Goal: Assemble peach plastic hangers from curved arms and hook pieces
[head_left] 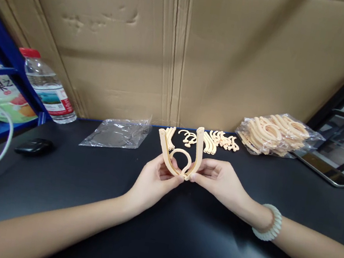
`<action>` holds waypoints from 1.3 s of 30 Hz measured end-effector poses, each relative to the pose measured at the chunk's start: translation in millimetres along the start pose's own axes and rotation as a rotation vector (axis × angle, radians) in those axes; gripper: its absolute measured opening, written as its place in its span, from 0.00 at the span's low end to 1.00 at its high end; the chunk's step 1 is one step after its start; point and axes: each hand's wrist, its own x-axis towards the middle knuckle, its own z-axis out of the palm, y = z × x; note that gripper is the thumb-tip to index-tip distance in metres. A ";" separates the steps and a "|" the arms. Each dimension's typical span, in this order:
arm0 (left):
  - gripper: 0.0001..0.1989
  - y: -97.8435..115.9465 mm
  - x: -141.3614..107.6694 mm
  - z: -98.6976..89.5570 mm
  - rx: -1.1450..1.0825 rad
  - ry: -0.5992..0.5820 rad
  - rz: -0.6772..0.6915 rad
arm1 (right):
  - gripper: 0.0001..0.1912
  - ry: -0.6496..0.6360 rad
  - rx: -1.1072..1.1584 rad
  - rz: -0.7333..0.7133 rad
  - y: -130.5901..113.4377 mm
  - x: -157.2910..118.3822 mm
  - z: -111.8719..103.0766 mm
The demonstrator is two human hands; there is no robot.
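Note:
Above the black table, both hands meet on a beige plastic folding clothes hanger (166,152). Its two curved arms point upward in a U shape, and a round hook (183,151) curls between them. My left hand (154,181) is closed around the lower end of the left arm, thumb at the joint. On the other side, my right hand (220,180) pinches the base of the right arm (199,150). The fingertips partly hide the joint where the pieces meet. Behind the hands lie loose hanger arms (210,144), loose hooks (189,137) and several small curved pieces (222,139).
A clear plastic bag (116,132) lies at the back left. Clear bags of beige hangers (274,133) are piled at the back right beside a phone (324,168). To the left are a water bottle (50,89), a black mouse (34,147) and a white cable (5,149). Cardboard (123,44) stands behind.

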 end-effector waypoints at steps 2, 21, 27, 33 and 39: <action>0.15 -0.3 0.2 0.0 -0.007 0.000 0.000 | 0.10 0.006 0.001 -0.003 0.2 0.1 0.1; 0.15 0.0 -0.2 -0.5 -0.031 0.027 -0.022 | 0.11 0.029 0.032 0.031 0.0 0.2 0.4; 0.16 0.8 0.0 -0.3 -0.028 0.040 -0.029 | 0.11 0.030 0.058 0.035 2.3 0.3 1.0; 0.16 1.8 0.6 -1.5 -0.070 0.036 -0.036 | 0.12 0.019 0.143 0.080 0.1 0.8 1.3; 0.15 1.4 0.3 -2.0 -0.044 0.046 -0.034 | 0.13 0.053 0.196 0.131 -2.7 0.8 3.1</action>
